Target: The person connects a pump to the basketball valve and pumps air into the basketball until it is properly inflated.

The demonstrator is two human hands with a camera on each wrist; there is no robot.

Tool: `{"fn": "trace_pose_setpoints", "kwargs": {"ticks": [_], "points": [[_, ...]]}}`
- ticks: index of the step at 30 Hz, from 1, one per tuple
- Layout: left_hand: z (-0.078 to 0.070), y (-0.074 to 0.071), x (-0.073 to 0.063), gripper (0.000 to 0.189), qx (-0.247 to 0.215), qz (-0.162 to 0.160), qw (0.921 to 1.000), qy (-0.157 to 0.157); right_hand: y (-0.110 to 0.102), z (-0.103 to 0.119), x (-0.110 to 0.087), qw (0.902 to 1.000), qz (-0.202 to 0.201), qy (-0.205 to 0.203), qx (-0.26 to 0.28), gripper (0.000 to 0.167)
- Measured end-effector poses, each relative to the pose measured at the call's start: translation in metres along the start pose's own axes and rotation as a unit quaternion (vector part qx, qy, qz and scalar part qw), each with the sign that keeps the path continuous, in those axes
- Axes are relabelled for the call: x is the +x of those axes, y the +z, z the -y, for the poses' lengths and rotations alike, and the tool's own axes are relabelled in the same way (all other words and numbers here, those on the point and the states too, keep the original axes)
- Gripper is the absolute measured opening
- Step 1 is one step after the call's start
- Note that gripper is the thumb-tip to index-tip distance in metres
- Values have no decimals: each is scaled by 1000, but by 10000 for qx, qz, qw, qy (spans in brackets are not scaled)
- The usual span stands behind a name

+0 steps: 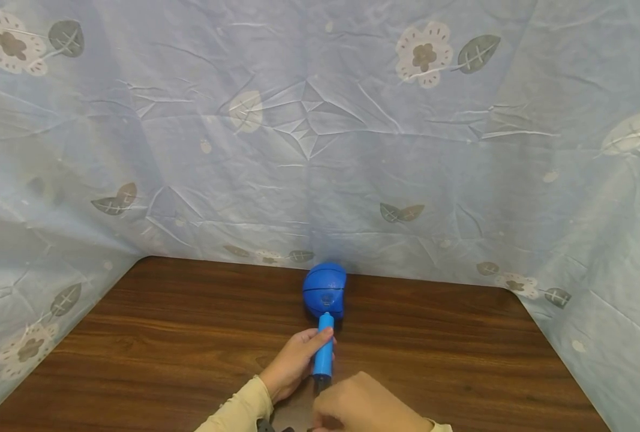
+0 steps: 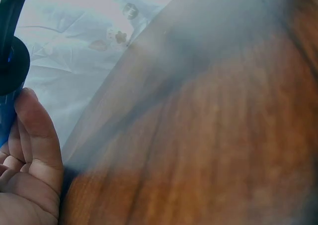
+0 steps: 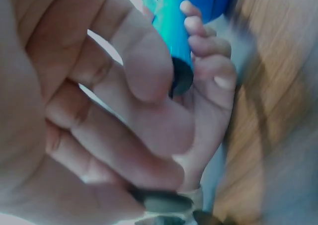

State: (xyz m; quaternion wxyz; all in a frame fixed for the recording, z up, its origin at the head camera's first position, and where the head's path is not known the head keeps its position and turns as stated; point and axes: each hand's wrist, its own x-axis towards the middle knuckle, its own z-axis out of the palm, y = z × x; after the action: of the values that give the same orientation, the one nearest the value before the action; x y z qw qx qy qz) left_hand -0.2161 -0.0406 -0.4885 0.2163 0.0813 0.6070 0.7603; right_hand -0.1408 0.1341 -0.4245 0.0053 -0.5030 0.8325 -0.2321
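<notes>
A blue ball with a caved-in right side sits near the table's back edge. The nozzle end of a light-blue hand pump meets it. My left hand grips the pump's barrel, thumb along the top. In the left wrist view, left fingers curl beside the barrel, and the pump's black end cap and rod show. My right hand is curled round the pump's black handle, partly hidden by its fingers. The right wrist view also shows the blue barrel in the left hand.
The brown wooden table has rounded back corners. A pale blue floral cloth hangs behind it and along both sides. Part of a dark object shows at the bottom edge by the left sleeve.
</notes>
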Motion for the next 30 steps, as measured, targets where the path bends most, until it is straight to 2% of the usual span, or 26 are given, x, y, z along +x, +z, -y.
{"fn": "trace_pose_setpoints", "kwargs": {"ticks": [7, 11, 14, 21, 25, 30], "points": [[0, -1, 1, 49, -2, 47, 10000, -45, 0, -13, -2, 9958, -740, 492, -215, 10], [1, -1, 1, 47, 52, 88, 9999, -48, 2, -16, -2, 9905, -1122, 525, -590, 14], [2, 0, 0, 48, 66, 71, 9999, -55, 2, -16, -2, 9884, -1234, 518, -711, 15], [1, 1, 0, 47, 77, 149, 9999, -12, -1, -13, -2, 9914, -1034, 644, -484, 14], [1, 1, 0, 50, 150, 232, 9996, 16, -3, -11, -2, 9936, -895, 543, -431, 15], [1, 0, -1, 53, 179, 208, 9996, 66, -3, -7, -1, 9979, -469, 424, -162, 15]]}}
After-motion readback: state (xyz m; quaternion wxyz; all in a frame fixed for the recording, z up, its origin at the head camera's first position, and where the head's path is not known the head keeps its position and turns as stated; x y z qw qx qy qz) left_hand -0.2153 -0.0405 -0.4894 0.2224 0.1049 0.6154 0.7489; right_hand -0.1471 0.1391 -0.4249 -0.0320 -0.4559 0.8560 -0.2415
